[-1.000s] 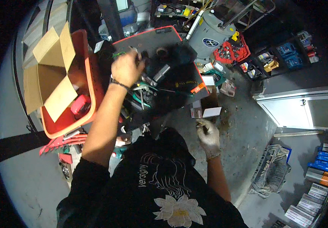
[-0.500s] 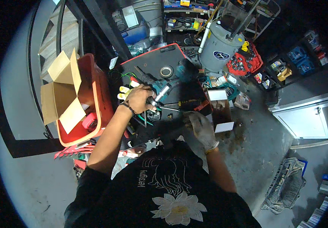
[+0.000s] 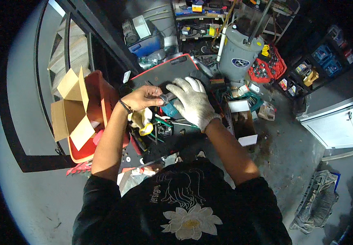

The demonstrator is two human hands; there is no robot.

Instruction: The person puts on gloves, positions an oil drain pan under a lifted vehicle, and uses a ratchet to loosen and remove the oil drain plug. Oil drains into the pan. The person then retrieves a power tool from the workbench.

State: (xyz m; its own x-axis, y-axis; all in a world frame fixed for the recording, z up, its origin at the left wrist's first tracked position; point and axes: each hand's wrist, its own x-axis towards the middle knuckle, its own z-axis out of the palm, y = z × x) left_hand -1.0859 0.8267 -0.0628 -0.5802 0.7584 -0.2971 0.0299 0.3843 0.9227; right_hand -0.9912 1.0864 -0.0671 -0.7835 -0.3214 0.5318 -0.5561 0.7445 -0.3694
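My bare left hand (image 3: 144,99) pinches the end of a chrome cylindrical tool part (image 3: 165,99) between thumb and fingers. Over the other end lies my right hand (image 3: 191,100), in a whitish knit work glove; its fingers curve around the metal, though their undersides are hidden. Just below both hands is a teal power tool (image 3: 169,110), partly covered. A second work glove with a yellow edge (image 3: 141,120) rests by my left wrist. Green-handled tools and metal shafts lie on the dark work surface (image 3: 156,77) nearer me.
To the left, an open cardboard box (image 3: 74,110) stands in a red bin (image 3: 101,98). An open carton (image 3: 242,122) sits on the right. Farther back are a grey drum (image 3: 240,55), a red socket case (image 3: 268,67) and shelves (image 3: 203,18). A dirty tray-like part (image 3: 315,200) is at lower right.
My gloved right hand has come up and left from the right side onto the chrome part. My left hand has moved up slightly with it. The view has shifted a little.
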